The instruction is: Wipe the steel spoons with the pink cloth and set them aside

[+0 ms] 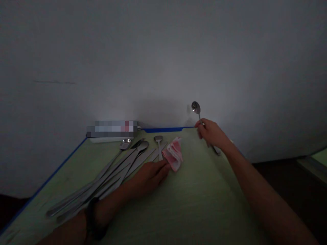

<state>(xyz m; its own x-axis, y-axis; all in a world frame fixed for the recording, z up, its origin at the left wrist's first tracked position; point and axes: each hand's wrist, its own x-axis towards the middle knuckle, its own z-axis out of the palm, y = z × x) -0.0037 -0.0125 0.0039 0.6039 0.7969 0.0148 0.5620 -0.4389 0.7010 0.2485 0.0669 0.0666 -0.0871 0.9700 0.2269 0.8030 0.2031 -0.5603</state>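
While pixelation over the container (pixel 112 130) at eleven o'clock, against the wall (pixel 163 61), leaves its label unreadable, some red and pale patches show on it. Taking the tabletop (pixel 194 197) as a clock with twelve at the wall, the right hand (pixel 209 132) is up between one and two, fingers curled and pinching a spoon (pixel 196 107) by its handle, bowl upward. Below that hand a metal end (pixel 216 150) shows; whether it belongs to the same spoon cannot be told. The left hand (pixel 150 177) lies low, just towards ten from the middle, fingers drawn together on a pink-and-white cloth (pixel 174 154) at its fingertips, towards one. A square-headed spoon (pixel 158 139) points to twelve beyond it, and long metal utensils (pixel 102 185) lie overlapping around nine.
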